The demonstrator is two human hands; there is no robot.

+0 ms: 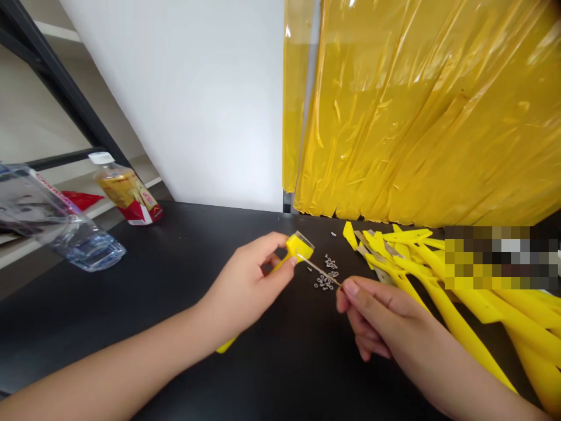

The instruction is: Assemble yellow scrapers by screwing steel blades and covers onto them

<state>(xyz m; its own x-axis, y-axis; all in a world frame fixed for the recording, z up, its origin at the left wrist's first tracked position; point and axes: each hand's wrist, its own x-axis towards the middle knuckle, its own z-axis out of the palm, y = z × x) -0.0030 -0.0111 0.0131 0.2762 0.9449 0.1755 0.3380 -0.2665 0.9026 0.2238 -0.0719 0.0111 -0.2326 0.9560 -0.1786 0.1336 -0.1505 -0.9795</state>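
My left hand (252, 278) is closed around a yellow scraper (299, 245). The scraper's wide end, with a thin blade at its edge, points away from me, and its handle passes beneath my palm, showing again below. Between thumb and fingers, my right hand (381, 318) pinches a thin metal hex key (319, 269). The far tip of the key touches the scraper's head near my left thumb; the exact contact point is too small to make out. Small screws and nuts (325, 282) lie loose on the black table (280, 368) behind and between my hands.
Several yellow scraper parts (486, 310) are heaped at the right, some with grey blades. At the left stand a red-labelled drink bottle (131, 196) and a tilted clear bottle (87, 240). A white panel (197, 105) and yellow plastic sheeting (416, 117) border the table's back.
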